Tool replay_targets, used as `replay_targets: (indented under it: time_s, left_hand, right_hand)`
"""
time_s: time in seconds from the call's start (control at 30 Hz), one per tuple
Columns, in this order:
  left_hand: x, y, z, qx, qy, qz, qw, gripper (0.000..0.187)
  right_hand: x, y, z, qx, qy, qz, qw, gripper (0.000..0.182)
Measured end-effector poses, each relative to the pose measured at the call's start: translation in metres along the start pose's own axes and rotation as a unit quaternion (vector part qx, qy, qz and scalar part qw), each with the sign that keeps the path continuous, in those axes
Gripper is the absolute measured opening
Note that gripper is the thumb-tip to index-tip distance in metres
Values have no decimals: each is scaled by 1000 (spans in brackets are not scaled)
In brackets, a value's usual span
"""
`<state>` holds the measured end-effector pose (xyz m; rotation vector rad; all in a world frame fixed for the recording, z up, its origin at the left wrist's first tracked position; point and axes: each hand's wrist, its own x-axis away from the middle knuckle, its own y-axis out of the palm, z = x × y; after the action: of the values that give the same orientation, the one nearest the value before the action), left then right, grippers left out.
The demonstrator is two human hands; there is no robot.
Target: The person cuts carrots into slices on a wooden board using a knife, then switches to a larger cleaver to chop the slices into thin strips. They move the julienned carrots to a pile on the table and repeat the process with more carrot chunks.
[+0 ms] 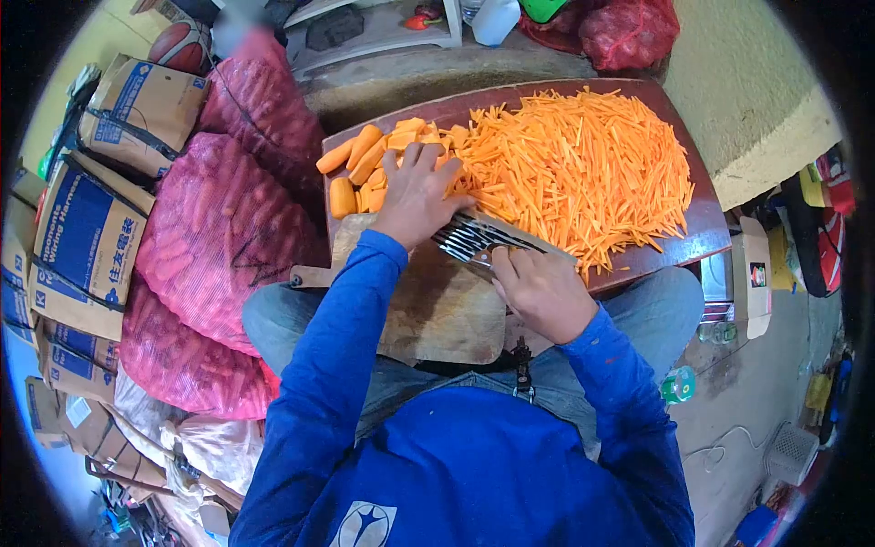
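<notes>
Red mesh sacks (219, 237) packed with something orange are lying heaped along one side, bulging against a stack of brown cardboard cartons with blue printing (87, 242). Another red mesh sack (629, 32) is slumping at the far end, near a white plastic jug (497, 18) and a grey low shelf (383, 36). An orange basketball (182, 44) is sitting beyond the cartons. The grey concrete floor (756, 383) is showing scuffs and stains, with a small green-capped container (677, 385) resting on it. A pale yellow-green painted wall (756, 100) is rising past the far edge. Even daylight is falling across everything, casting only soft shadows.
</notes>
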<state>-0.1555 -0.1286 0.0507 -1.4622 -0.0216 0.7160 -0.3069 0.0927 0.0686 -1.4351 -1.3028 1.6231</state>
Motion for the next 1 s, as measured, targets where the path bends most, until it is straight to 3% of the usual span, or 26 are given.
replay_targets:
  time_s: [0.13,0.23,0.33,0.6,0.7,1.0]
  left_hand:
    - [0,5,-7,-33,-16,21,999,59]
    - [9,-9,0,123,-28,-21,992,69]
    - [14,-26,16,114,-28,-96,988,73]
    - [2,5,3,-23,39,74,996,36]
    - [13,9,-2,31,-13,104,994,29]
    - [93,-19,-51,-36,-83,113,989,37]
  right_hand:
    - [0,0,-3,-1,-3,15,1000,19]
    - [1,4,-3,4,-10,4,1000,20]
    - [-2,0,-4,5,-16,3,1000,20]
    - [-3,-1,-6,18,-10,6,1000,17]
    - [-2,-3,-6,4,-10,-1,1000,18]
    - [-2,1,-16,-115,-41,-68,990,28]
